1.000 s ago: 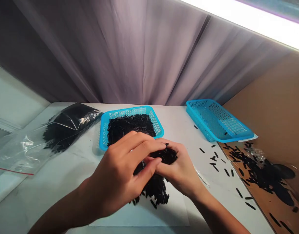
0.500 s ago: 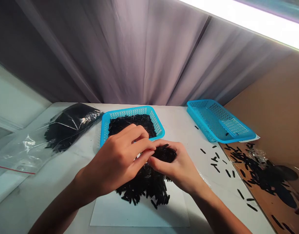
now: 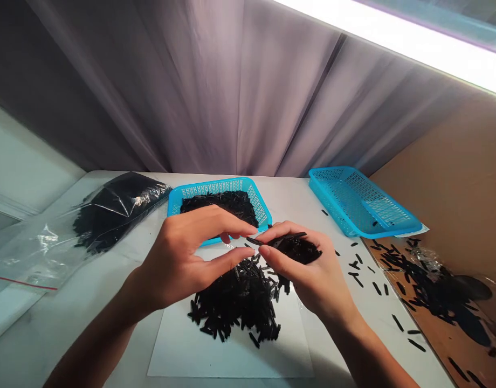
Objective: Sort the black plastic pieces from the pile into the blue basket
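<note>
Small black stick-like pieces (image 3: 298, 249) fill my right hand (image 3: 323, 272), its fingers curled round them. A longer-looking piece juts out to the left between its thumb and fingertips. Close by, my left hand (image 3: 187, 253) has its thumb and forefinger spread apart, the forefinger tip near the end of that jutting piece; I cannot tell whether they touch. Below both hands, a loose heap of the same black pieces (image 3: 235, 307) lies on a white sheet (image 3: 183, 355). Behind my left hand stands a blue basket (image 3: 265, 207) holding more black pieces.
A clear bag (image 3: 49, 242) with black contents lies at the left. At the back right is a second blue basket (image 3: 353, 218) with a piece or so inside. Scattered black pieces lie on the white table and on a brown board (image 3: 438, 345) beside a dark tool-like object (image 3: 474, 323).
My left thumb and fingers have parted and drawn slightly back from the right hand. The right hand has shifted right with its handful, uncovering more of the heap.
</note>
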Demonstrator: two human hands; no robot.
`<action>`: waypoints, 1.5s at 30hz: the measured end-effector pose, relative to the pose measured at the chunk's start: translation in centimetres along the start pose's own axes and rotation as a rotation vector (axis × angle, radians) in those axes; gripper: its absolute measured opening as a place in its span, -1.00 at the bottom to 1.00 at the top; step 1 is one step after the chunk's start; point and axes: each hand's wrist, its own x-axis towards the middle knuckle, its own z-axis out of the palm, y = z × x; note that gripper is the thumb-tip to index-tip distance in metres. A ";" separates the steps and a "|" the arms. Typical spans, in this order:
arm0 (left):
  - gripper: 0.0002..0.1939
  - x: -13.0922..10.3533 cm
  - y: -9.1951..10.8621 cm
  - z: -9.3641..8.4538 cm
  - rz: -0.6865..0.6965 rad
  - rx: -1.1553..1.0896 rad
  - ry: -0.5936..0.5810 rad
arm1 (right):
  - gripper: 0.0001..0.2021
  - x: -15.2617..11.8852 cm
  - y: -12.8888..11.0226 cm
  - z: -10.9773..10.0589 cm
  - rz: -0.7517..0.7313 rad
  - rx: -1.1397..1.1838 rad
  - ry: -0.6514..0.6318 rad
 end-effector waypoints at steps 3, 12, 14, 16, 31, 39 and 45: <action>-0.85 0.1 0.0 0.0 0.036 0.005 -0.004 | -0.93 -0.3 -0.6 0.2 -0.046 -0.037 0.015; -0.87 0.0 -0.2 -0.1 0.040 0.045 0.033 | -0.97 -0.4 -0.9 0.4 -0.103 -0.062 0.051; -0.87 -0.1 -0.2 0.0 0.043 0.037 0.038 | -0.97 -0.5 -0.9 0.4 -0.100 -0.064 0.053; -0.88 -0.1 -0.1 0.0 0.040 0.025 0.043 | -0.95 -0.5 -0.9 0.3 -0.088 -0.058 0.053; -0.90 0.0 -0.2 0.1 0.031 0.020 0.055 | -0.94 -0.3 -0.6 0.4 -0.057 -0.008 0.074; -0.86 -0.1 0.1 0.2 0.054 0.000 0.058 | -0.93 -0.3 -0.3 0.2 -0.074 -0.009 0.076; -0.95 0.1 -2.3 -0.5 -0.072 0.268 0.197 | -0.87 0.1 -0.1 0.1 -0.011 -0.006 0.078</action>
